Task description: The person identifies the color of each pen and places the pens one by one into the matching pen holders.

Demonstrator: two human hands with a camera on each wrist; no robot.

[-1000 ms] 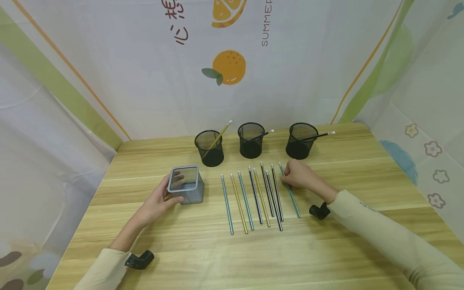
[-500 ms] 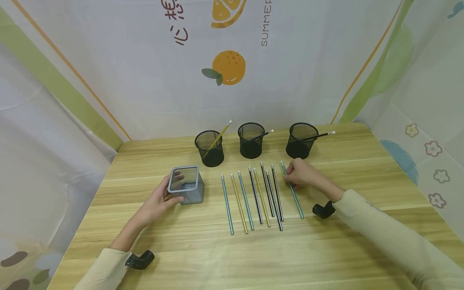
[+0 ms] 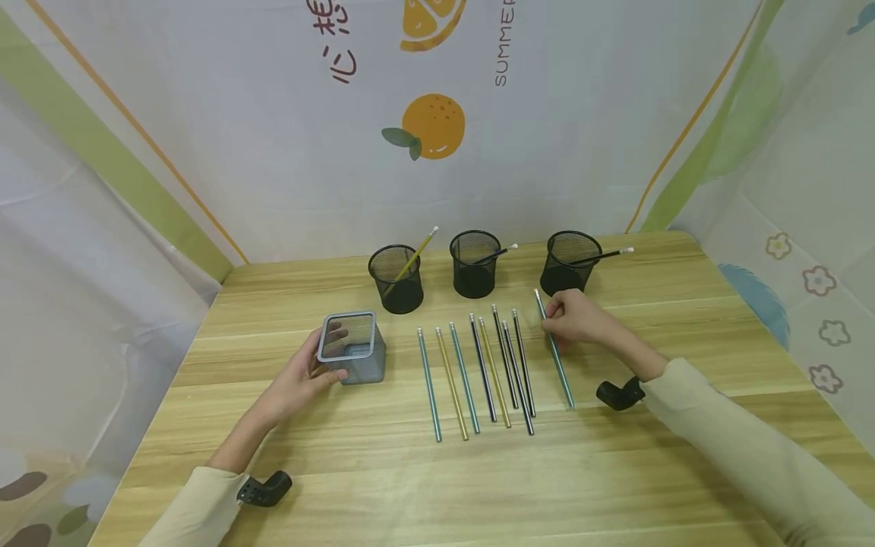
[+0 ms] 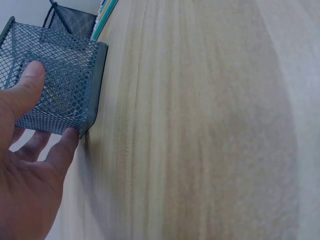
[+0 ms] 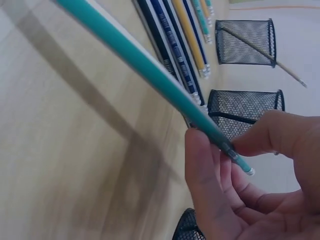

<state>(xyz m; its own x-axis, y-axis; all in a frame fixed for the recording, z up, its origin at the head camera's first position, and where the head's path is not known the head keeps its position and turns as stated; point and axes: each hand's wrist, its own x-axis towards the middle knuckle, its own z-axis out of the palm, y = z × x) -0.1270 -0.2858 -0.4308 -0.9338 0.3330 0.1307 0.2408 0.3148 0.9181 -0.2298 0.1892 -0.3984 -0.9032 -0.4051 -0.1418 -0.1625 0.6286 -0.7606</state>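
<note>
My left hand (image 3: 295, 386) holds a grey square mesh pencil holder (image 3: 365, 366) that stands at the left of the table. In the left wrist view, the thumb lies on one mesh side of this holder (image 4: 65, 85) and the fingers on another. My right hand (image 3: 581, 317) pinches a teal pencil (image 3: 560, 371) near its eraser end, between thumb and fingers. The right wrist view shows the pencil (image 5: 145, 72) raised off the wood, its shadow apart from it. Between the hands lie several pencils in a rough row: teal, yellow (image 3: 451, 384), dark blue and black (image 3: 504, 357).
Three round black mesh cups stand along the back. The left cup (image 3: 402, 296) has a yellow pencil (image 3: 418, 254), the middle cup (image 3: 474, 282) a dark one, the right cup (image 3: 562, 279) a black one (image 3: 604, 257). A printed curtain (image 3: 547, 137) hangs behind the table.
My right hand has picked the teal pencil up from the table and moved it slightly right and toward the back. The left hand and grey holder have stayed put.
</note>
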